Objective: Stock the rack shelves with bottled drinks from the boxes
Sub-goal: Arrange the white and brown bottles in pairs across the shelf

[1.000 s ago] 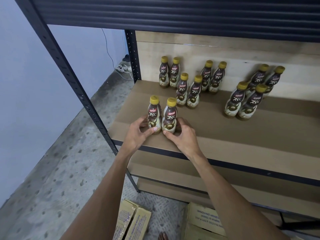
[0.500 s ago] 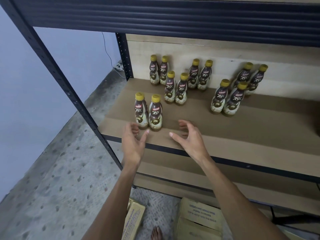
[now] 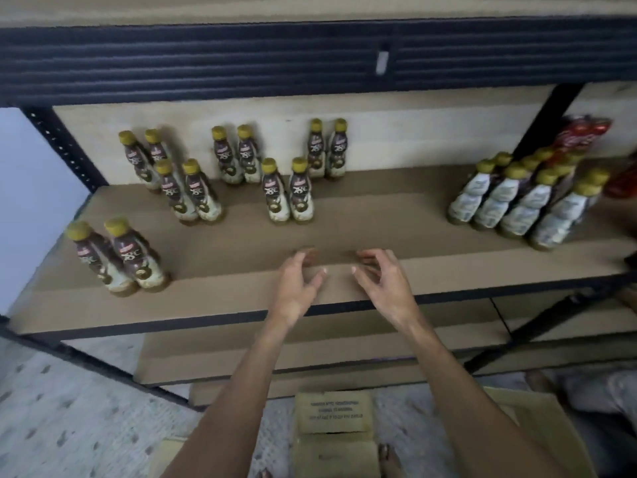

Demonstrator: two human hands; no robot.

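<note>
The rack shelf [image 3: 379, 232], standing over cardboard boxes [image 3: 333, 412] on the floor, holds upright bottles [image 3: 274, 191] in pairs, long axes vertical and yellow caps up, nearest pair [image 3: 137, 262] front-left, while the left hand [image 3: 297, 288] and right hand [image 3: 386, 286] hover empty, fingers loosely apart, above its front edge.

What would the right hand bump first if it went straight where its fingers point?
Probably the back pair of bottles by the wall; the right hand has only bare shelf before them. Depth is unclear.
</note>
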